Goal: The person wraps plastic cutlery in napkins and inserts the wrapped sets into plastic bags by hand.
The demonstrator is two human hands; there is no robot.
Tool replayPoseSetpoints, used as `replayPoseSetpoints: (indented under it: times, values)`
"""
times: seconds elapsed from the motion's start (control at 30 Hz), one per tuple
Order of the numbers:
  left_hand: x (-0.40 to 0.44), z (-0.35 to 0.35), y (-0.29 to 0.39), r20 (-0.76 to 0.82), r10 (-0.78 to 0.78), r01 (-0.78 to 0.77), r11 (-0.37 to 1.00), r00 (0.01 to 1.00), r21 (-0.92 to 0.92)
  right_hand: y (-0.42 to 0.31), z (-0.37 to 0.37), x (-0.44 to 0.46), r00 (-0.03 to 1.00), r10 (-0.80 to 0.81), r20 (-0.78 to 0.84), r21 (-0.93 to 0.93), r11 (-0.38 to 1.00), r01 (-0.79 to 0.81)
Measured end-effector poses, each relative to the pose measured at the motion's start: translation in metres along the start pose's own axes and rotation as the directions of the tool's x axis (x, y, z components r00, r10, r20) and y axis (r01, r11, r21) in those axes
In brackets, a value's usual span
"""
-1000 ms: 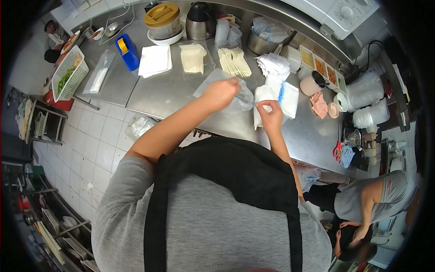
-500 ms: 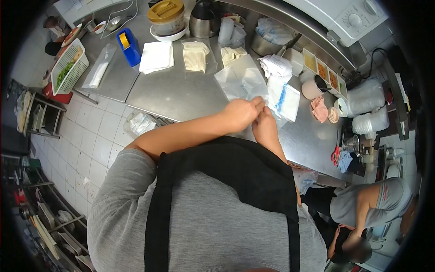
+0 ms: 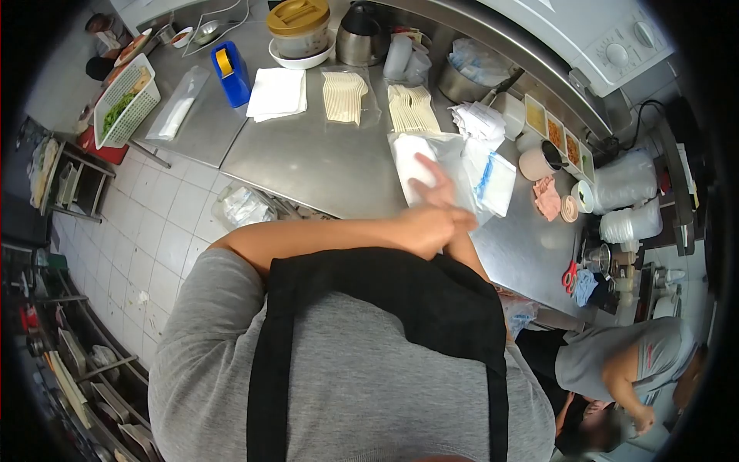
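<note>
A clear plastic bag [image 3: 454, 146] lies on the steel counter with a white folded bundle [image 3: 409, 156] in or under it; which one is unclear. My left hand [image 3: 431, 229] is closed at the bag's near edge, its fingers curled round the plastic. Just beyond it my right hand [image 3: 435, 185] is blurred over the bag and bundle, fingers apart. To the right, touching the bag, sits a white packet with blue print [image 3: 493, 181]. Cream-coloured flat pieces in a stack [image 3: 412, 109] lie behind the bag.
White sheets [image 3: 277, 94], another cream stack [image 3: 344, 98] and a blue tape dispenser [image 3: 232, 75] are at the back left. A lidded tub [image 3: 300, 29] and steel jug [image 3: 362, 35] stand behind. Food trays [image 3: 554, 135] and red scissors [image 3: 570, 277] are right; a co-worker [image 3: 627, 358] stands lower right.
The bag, earlier raised between both hands, now lies lower over the white bundle. My right hand has moved from the pinch beside my left hand onto the bag, fingers spread.
</note>
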State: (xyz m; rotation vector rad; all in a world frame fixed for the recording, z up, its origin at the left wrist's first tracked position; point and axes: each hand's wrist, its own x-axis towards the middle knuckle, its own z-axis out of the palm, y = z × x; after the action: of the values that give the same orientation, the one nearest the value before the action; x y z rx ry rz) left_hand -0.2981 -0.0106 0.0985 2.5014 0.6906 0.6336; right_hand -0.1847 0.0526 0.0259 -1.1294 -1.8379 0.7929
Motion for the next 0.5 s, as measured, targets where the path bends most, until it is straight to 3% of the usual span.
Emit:
replayPoseSetpoints:
  times: [0.03, 0.1, 0.13, 0.17, 0.23, 0.27, 0.3, 0.33, 0.37, 0.43, 0.5]
  values:
    - [-0.001, 0.003, 0.0, 0.007, 0.088, -0.087, 0.991, 0.996, -0.097, 0.001, 0.001, 0.002, 0.999, 0.021, 0.03, 0.028, 0.999, -0.021]
    - [-0.007, -0.011, -0.004, -0.153, 0.11, -0.132, 0.981, 0.982, -0.141, -0.009, -0.01, -0.005, 0.934, 0.274, 0.231, 0.338, 0.877, -0.341]
    - [-0.012, -0.026, -0.005, -0.233, 0.117, -0.157, 0.975, 0.965, -0.157, -0.016, -0.012, -0.007, 0.919, 0.279, 0.278, 0.408, 0.832, -0.376]
    - [-0.017, -0.048, -0.011, -0.378, -0.042, -0.037, 0.979, 0.925, -0.198, -0.024, -0.014, -0.009, 0.903, 0.283, 0.324, 0.471, 0.779, -0.414]
    - [-0.031, -0.08, -0.06, -0.459, -0.407, 0.221, 0.887, 0.79, -0.406, -0.037, -0.007, -0.016, 0.958, 0.13, 0.255, 0.513, 0.822, -0.248]
    - [-0.04, -0.085, -0.096, -0.386, -0.593, 0.349, 0.766, 0.706, -0.54, -0.043, -0.006, -0.017, 0.948, 0.128, 0.292, 0.462, 0.849, -0.257]
    - [-0.05, -0.091, -0.114, -0.076, -0.706, 0.433, 0.512, 0.704, -0.742, -0.049, -0.005, -0.018, 0.935, 0.126, 0.332, 0.407, 0.875, -0.263]
    - [-0.058, -0.093, -0.128, 0.246, -0.698, 0.516, 0.203, 0.672, -0.832, -0.052, -0.004, -0.016, 0.92, 0.123, 0.371, 0.35, 0.9, -0.261]
    - [-0.066, -0.083, -0.143, 0.234, -0.668, 0.498, 0.233, 0.706, -0.835, -0.038, 0.003, -0.015, 0.917, 0.084, 0.39, 0.369, 0.898, -0.239]
    - [-0.079, -0.064, -0.166, 0.21, -0.603, 0.459, 0.295, 0.77, -0.838, -0.012, 0.014, -0.015, 0.861, 0.152, 0.485, 0.32, 0.886, -0.337]
    - [-0.084, -0.059, -0.17, 0.138, -0.695, 0.406, 0.238, 0.706, -0.882, -0.004, 0.019, -0.014, 0.803, 0.203, 0.56, 0.338, 0.829, -0.446]
